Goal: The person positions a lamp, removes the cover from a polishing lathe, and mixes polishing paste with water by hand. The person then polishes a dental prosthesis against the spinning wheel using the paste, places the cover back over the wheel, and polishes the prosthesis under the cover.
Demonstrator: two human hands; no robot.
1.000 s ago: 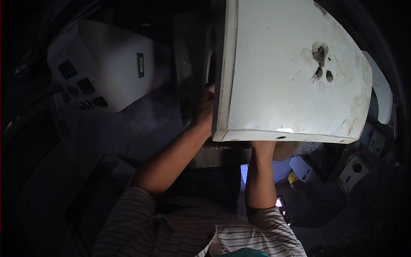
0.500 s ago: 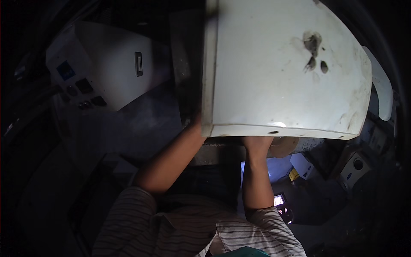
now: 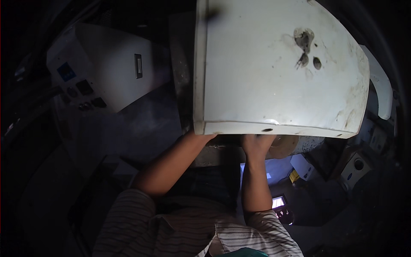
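A large, curved white panel fills the upper right, scuffed and stained, with several dark marks like holes near its upper middle. Below its lower left corner my left hand shows only in part; its fingers are hidden under the panel. My right hand reaches up beneath the middle of the lower edge, its fingers also out of sight. Whether either hand grips the panel or something behind it cannot be seen. Beside my right hand is a tan round piece.
A grey mottled cylinder adjoins the tan piece. At the left stands a white cabinet with dark knobs or switches. On the lower right are a lit screen, a yellow item and a white box with a round dark opening.
The white panel has shifted a little to the left and slightly up. More of my left hand's base shows below its corner; my right hand stays in nearly the same place.
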